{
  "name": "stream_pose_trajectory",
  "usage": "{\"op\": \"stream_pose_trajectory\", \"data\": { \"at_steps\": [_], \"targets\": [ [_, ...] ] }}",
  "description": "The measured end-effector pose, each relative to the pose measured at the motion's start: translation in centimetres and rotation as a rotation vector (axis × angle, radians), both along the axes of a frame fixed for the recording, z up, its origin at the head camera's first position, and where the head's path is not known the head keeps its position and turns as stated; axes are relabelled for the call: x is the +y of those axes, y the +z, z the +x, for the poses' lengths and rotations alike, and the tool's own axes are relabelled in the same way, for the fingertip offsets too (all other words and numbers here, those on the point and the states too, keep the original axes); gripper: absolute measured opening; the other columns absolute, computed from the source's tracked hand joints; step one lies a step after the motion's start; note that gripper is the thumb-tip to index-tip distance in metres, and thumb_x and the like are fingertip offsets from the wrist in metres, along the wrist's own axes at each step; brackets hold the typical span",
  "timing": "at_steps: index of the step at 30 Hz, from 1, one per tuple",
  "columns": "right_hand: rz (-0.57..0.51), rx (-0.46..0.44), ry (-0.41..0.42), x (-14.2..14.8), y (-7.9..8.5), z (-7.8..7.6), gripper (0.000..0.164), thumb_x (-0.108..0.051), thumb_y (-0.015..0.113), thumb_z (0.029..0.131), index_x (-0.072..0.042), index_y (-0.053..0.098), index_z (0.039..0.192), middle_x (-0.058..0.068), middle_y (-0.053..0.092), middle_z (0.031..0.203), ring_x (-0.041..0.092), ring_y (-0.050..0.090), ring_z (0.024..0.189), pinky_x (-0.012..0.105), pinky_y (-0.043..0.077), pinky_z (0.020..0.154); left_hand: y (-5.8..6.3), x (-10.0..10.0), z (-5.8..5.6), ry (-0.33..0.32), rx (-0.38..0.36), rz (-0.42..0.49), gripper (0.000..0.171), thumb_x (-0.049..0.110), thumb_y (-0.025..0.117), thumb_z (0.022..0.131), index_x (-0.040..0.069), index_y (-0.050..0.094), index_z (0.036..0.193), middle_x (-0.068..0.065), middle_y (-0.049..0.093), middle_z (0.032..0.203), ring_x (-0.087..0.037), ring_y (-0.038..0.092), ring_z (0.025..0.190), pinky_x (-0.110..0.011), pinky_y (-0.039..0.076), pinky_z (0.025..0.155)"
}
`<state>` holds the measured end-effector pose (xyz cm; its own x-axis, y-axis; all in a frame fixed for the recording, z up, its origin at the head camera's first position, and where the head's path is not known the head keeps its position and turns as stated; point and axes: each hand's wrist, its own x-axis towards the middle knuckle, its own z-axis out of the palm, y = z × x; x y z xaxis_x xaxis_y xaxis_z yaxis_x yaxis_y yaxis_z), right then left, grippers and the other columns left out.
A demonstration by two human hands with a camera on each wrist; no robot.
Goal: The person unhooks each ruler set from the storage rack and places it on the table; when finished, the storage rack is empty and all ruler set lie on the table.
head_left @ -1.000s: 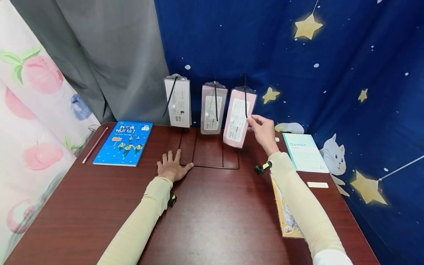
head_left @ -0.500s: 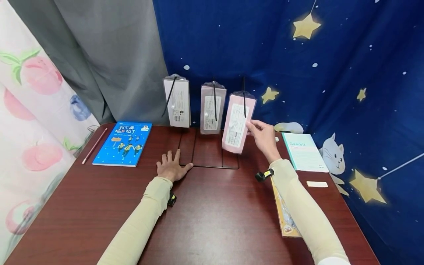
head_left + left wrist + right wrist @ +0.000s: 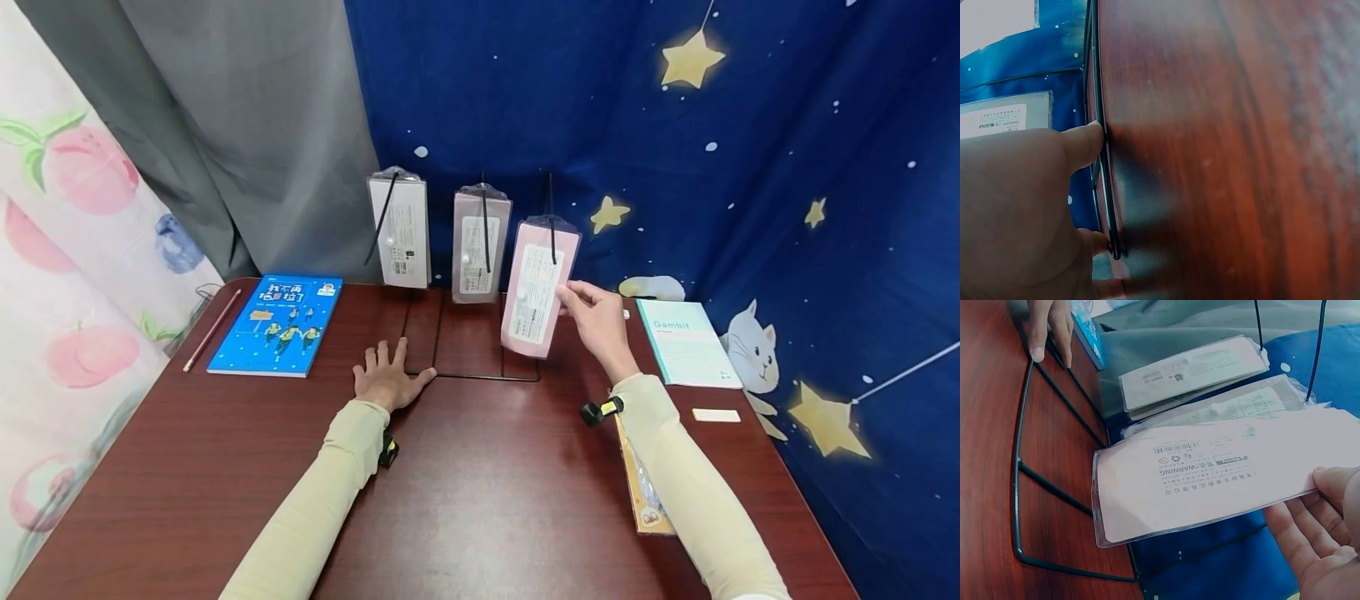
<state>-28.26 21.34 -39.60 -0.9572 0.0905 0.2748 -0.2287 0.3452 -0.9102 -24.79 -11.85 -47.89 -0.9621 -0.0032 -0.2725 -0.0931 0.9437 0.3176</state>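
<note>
My right hand [image 3: 600, 323] pinches the right edge of a pink flat packet [image 3: 531, 292] in a clear sleeve, between thumb and fingers. Its top overlaps the rightmost black hook [image 3: 552, 217] in the head view, and the packet leans a little. A greyish-pink packet [image 3: 480, 250] and a white packet [image 3: 400, 233] hang on the other two hooks of the wire display rack. My left hand [image 3: 388, 379] lies with fingers spread on the table, its thumb and fingertips at the rack's wire base [image 3: 487, 377]. In the right wrist view the pink packet's printed label [image 3: 1204, 465] faces the camera.
A blue book [image 3: 277, 325] and a pencil [image 3: 212, 329] lie at the left. On the right are a Gambit notebook [image 3: 690, 342], a white eraser-like block [image 3: 716, 415] and an orange-edged booklet [image 3: 641, 492] partly under my right forearm. Curtains hang close behind the rack.
My right hand has moved slightly down and toward me with the pink packet, which hangs lower and further forward against its hook. The left hand stays in place.
</note>
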Motion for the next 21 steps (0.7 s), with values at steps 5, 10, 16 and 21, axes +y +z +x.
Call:
{"op": "stream_pose_trajectory", "data": {
  "at_steps": [5,10,16,21],
  "targets": [
    [0.001,-0.003,-0.008,0.0,-0.1,0.9,0.04,-0.03,0.074,0.097,0.001,0.074,0.123,0.024,0.077,0.111,0.01,0.076,0.08,0.016,0.055,0.07,0.1,0.0,0.1,0.0,-0.002,0.0,0.09,0.064,0.045,0.102,0.012,0.012,0.168,-0.026,0.007,0.172,-0.05,0.007,0.159,-0.069,0.013,0.125],
    [0.004,-0.022,-0.01,-0.2,-0.3,1.8,0.041,-0.032,0.074,0.097,0.0,0.074,0.123,0.022,0.077,0.111,0.014,0.077,0.082,0.016,0.056,0.071,0.1,0.0,0.1,0.002,-0.004,-0.006,0.09,0.063,0.045,0.103,0.012,0.012,0.168,-0.026,0.008,0.172,-0.05,0.008,0.159,-0.068,0.014,0.125],
    [-0.01,-0.026,0.008,-0.3,-0.5,2.9,0.039,-0.03,0.074,0.098,0.001,0.074,0.122,0.024,0.077,0.112,0.014,0.076,0.082,0.015,0.057,0.074,0.0,0.1,0.1,0.002,-0.003,-0.006,0.089,0.063,0.045,0.103,0.012,0.013,0.168,-0.027,0.009,0.172,-0.05,0.009,0.159,-0.068,0.015,0.125],
    [-0.001,-0.023,0.014,-0.2,-0.4,3.8,0.036,-0.028,0.073,0.098,-0.001,0.075,0.122,0.022,0.078,0.11,0.015,0.076,0.083,0.014,0.056,0.075,0.0,0.1,0.1,-0.001,-0.007,-0.005,0.09,0.064,0.044,0.103,0.012,0.011,0.168,-0.026,0.008,0.172,-0.05,0.007,0.159,-0.068,0.013,0.125]
  ]
}}
